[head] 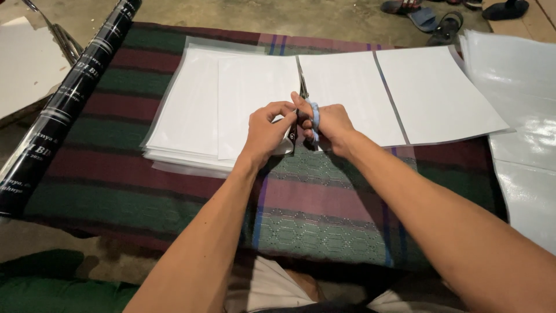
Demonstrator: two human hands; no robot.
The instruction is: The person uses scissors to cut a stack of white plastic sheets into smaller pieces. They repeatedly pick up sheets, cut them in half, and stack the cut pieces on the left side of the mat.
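My right hand (327,124) grips scissors (303,98) with pale blue handles, their blades pointing away from me into a long white sheet (353,95). A cut line runs up the sheet from the blades. My left hand (266,130) pinches the near edge of the white sheet piece (255,98) just left of the scissors. This piece lies on top of a stack of white sheets (185,116).
A striped maroon and green cloth (313,203) covers the floor under the sheets. A black printed roll (63,104) lies diagonally at the left. Glossy white sheets (521,116) pile up at the right. Sandals (440,23) sit on the concrete beyond.
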